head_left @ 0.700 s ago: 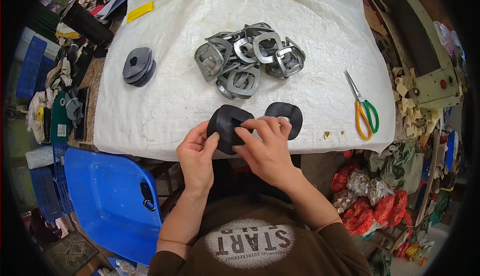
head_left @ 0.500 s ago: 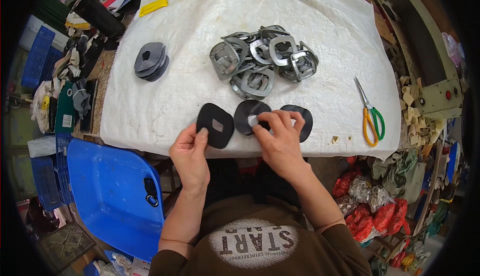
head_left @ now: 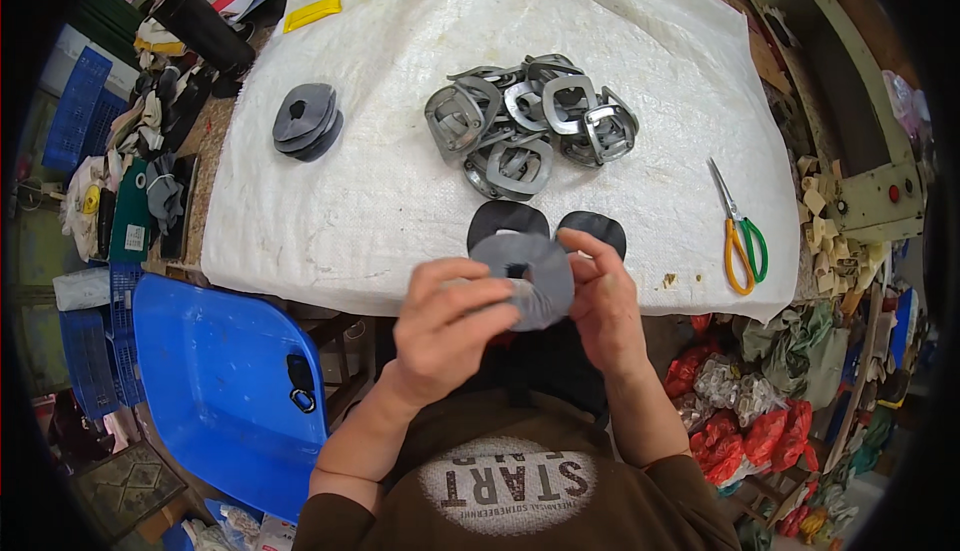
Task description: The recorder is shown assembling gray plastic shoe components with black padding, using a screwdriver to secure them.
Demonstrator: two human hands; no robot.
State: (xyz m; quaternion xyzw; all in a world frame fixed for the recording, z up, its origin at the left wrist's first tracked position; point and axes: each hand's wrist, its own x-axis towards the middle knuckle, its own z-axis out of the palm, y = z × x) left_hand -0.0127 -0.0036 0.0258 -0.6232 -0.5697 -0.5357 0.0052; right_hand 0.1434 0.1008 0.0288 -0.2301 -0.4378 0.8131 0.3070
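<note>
On white-sheeted table [head_left: 350, 201] | left hand [head_left: 445, 326], right hand [head_left: 600, 296] pinch grey pad [head_left: 530, 276] | blue chair [head_left: 215, 381] left

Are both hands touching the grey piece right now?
Touching: the head view shows left hand and right hand fingers pinching the grey piece at opposite edges.

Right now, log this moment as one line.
left hand: holding grey pad | right hand: holding same pad | table: two black pads, metal buckle pile

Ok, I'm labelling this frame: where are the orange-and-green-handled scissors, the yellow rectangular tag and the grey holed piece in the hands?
Orange-and-green-handled scissors [head_left: 737, 234]: head view, near the pivot.
Yellow rectangular tag [head_left: 312, 12]: head view, centre.
Grey holed piece [head_left: 530, 286]: head view, face below hole.
</note>
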